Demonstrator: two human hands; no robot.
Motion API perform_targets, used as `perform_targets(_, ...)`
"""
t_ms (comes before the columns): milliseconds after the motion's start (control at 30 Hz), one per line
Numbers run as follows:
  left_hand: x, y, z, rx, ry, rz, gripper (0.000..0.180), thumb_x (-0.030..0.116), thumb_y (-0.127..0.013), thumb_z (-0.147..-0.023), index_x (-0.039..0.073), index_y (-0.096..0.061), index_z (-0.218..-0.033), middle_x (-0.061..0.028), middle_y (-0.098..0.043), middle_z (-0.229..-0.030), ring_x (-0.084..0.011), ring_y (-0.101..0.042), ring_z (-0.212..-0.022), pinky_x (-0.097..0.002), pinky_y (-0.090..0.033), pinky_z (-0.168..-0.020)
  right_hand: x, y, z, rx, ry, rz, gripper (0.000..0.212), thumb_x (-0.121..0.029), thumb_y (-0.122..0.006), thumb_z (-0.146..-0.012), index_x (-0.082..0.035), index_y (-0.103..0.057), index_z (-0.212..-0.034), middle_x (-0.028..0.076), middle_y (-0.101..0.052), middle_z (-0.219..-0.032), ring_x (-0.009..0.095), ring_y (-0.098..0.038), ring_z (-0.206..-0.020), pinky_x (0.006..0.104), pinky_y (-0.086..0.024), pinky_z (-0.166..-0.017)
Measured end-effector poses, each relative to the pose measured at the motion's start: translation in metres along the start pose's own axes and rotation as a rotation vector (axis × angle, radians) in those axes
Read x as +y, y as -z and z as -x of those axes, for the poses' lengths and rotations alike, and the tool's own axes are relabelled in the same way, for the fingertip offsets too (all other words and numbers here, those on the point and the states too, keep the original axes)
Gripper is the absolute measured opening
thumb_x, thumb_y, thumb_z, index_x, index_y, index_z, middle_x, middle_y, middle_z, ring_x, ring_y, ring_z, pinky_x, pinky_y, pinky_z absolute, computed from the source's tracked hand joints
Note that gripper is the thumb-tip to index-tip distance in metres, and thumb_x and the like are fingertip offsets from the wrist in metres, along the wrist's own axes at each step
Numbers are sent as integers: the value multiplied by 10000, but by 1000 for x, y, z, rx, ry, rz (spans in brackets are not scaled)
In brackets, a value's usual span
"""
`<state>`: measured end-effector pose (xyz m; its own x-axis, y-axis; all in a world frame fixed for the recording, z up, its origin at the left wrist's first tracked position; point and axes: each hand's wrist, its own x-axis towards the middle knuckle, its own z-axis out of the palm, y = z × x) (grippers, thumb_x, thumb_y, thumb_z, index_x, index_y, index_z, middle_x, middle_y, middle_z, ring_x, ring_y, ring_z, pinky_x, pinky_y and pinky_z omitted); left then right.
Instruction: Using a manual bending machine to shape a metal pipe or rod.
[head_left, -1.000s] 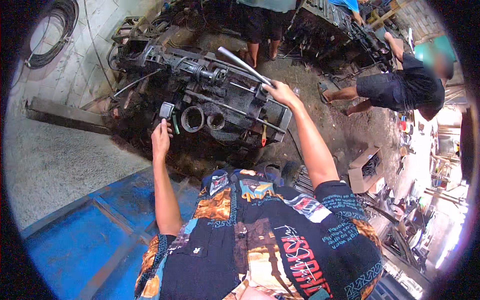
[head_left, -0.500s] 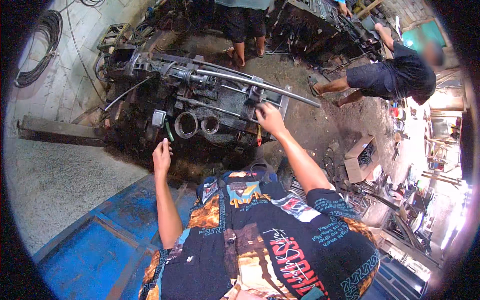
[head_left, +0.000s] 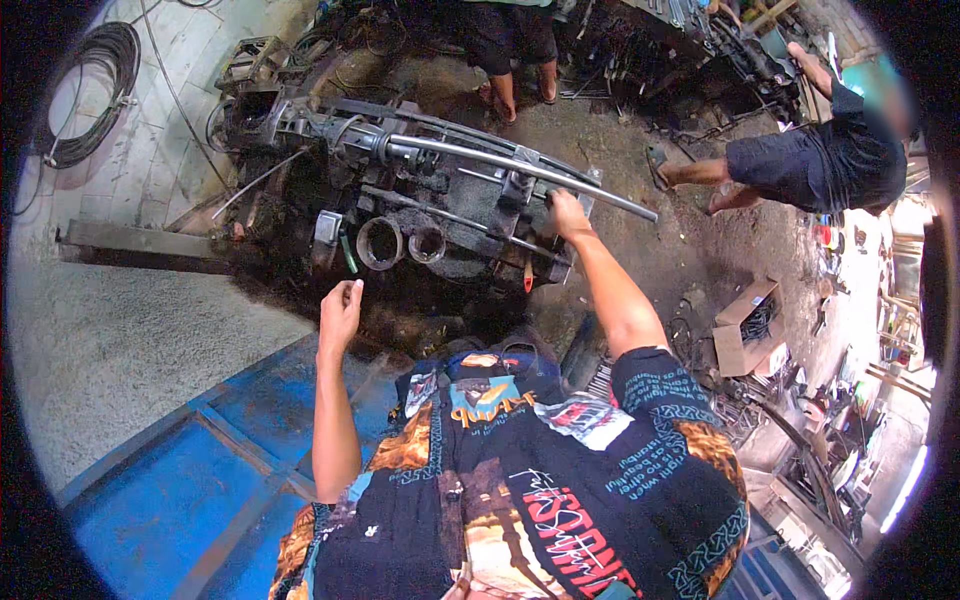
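Note:
A dark, oily lathe stretches across the space in front of me. Along it runs a long bare metal bar, its left end in the headstock and its right end jutting past the bed. My right hand is closed at the right side of the tool carriage, its fingers around a part that it hides. Lower left, my left hand hangs with curled fingers and thumb pressed together, just below a green lever and apart from it. Whatever it pinches, if anything, cannot be made out.
Two round metal rings sit on the lathe's near side, with a red-handled brush to their right. One person stands at right, another at the back. A cardboard box and metal scrap lie right; blue panels lie left.
My right hand has moved right along the carriage and closed at its right side. My left hand stays below the green lever. The whole view has shifted slightly.

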<state>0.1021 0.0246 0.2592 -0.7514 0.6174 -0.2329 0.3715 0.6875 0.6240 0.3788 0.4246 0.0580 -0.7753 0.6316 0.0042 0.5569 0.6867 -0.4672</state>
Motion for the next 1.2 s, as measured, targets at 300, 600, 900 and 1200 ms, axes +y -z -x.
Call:
perform_targets(300, 12, -16, -5, -54, -69, -46, 402, 332, -569, -952, -65, -635, -950, -194, -613, -723, -279, -579, -635, -387, -454, -630, 47, 80, 111, 20, -210, 89, 259, -254, -575, -906, -21, -608, -1016, 212, -627, -1003, 413, -599, -966, 504, -484, -834)
perform_targets(600, 30, -43, -46, -125, -122, 9, 393, 332, -555, -949, -50, -647, -969, -234, -651, -812, -358, -645, -769, -405, -486, -707, -88, 79, 196, 75, -198, -72, 311, -279, -566, -935, 26, -610, -982, 250, -642, -963, 410, -632, -901, 473, -507, -800)
perform_targets(900, 40, -33, -51, -108, -136, 27, 387, 322, -560, -947, -53, -650, -972, -224, -669, -832, -340, -666, -787, -394, -496, -718, -210, 1, 101, 147, -389, -354, 253, -122, -504, -914, 91, -586, -803, 333, -625, -843, 497, -617, -800, 563, -483, -727)
perform_targets(1200, -7, -34, -31, -18, -162, 61, 380, 313, -575, -938, -60, -646, -914, -233, -661, -819, -363, -660, -782, -417, -487, -696, -212, -6, 80, -30, -399, -288, 227, -79, -505, -820, 115, -621, -794, 360, -618, -859, 513, -621, -841, 560, -497, -782)
